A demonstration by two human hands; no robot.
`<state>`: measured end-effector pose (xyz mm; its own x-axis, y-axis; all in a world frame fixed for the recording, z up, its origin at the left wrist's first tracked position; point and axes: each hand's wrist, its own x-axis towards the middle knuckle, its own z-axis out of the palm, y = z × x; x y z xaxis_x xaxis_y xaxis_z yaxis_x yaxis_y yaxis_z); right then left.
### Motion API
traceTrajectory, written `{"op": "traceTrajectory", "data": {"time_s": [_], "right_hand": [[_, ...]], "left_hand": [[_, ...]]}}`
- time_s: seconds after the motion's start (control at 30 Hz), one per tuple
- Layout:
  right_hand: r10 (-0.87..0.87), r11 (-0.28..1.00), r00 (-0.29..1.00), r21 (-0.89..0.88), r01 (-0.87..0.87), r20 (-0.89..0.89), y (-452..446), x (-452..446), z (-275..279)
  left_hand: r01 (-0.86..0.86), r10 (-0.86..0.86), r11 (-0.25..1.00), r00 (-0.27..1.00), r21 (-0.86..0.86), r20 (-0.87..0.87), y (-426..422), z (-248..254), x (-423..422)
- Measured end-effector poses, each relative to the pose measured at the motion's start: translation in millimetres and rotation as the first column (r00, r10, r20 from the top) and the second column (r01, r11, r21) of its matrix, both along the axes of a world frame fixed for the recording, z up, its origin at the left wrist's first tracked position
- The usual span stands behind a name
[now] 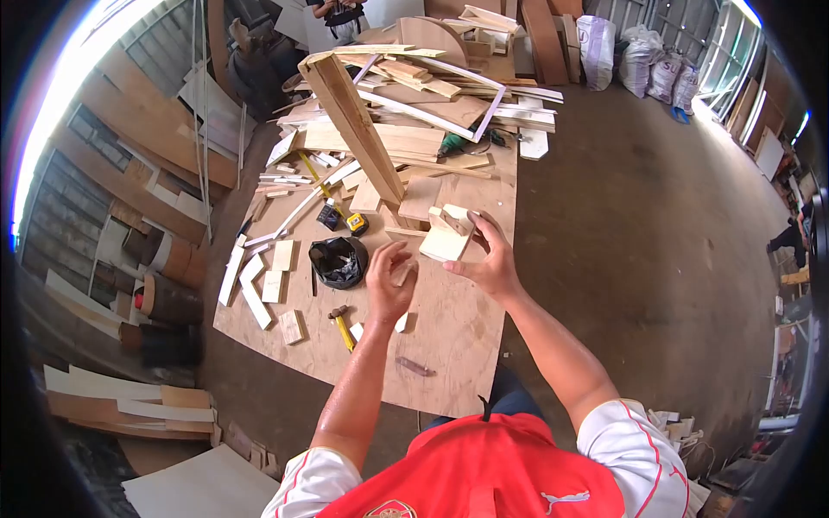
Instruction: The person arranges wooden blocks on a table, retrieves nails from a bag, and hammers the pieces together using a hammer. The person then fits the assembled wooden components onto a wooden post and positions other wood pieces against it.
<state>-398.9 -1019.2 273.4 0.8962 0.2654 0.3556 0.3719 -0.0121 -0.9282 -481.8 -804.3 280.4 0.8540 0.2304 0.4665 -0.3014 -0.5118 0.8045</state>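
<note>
My right hand (pixel 492 262) grips a small wooden assembly (pixel 446 243), a flat pale block with small wood pieces on top, thumb at its near edge and fingers at its far side. Just left of it, my left hand (pixel 389 281) is raised over the table with fingers bent and apart, holding nothing I can see. Beyond both hands, a tall wooden post (pixel 354 125) made of joined boards stands up from the table. A black bag (pixel 338 262) with an open top sits left of my left hand. Nearer me lies a hammer (pixel 342 328) with a yellow handle.
The plywood table (pixel 458 345) carries a yellow tape measure (pixel 357 224), several small wood blocks (pixel 283 255) and a green power tool (pixel 451 144). Planks and frames (pixel 432 95) pile up at its far end. A person (pixel 338 13) stands beyond; sacks (pixel 641 60) stand far right.
</note>
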Motion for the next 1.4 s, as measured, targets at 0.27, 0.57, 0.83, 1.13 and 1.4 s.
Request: {"op": "traceTrajectory", "data": {"time_s": [0.27,0.57,0.83,1.13,1.4], "right_hand": [[0.211,0.968,0.934,0.196,-0.158,-0.289,21.5,66.0,-0.2],[0.510,0.860,0.420,0.440,-0.257,-0.751,14.0,108.1,17.7],[-0.039,0.960,0.911,-0.239,0.148,0.411,32.4,94.8,12.9],[-0.020,0.998,0.983,0.054,0.010,0.180,48.8,142.1,-1.4],[-0.057,0.989,0.998,0.139,0.057,-0.004,14.2,143.0,-11.6]], "left_hand": [[-0.025,0.020,0.998,0.996,-0.057,-0.087,7.4,-3.6,65.1],[-0.112,0.050,0.973,0.956,-0.203,-0.288,-3.3,14.4,117.7],[-0.192,0.006,0.926,0.870,-0.327,-0.493,12.1,36.8,147.6],[-0.481,0.467,0.836,0.876,-0.265,-0.118,67.4,-4.8,158.0],[-0.462,0.482,0.875,0.857,0.146,-0.180,66.3,-46.5,203.3]]}}
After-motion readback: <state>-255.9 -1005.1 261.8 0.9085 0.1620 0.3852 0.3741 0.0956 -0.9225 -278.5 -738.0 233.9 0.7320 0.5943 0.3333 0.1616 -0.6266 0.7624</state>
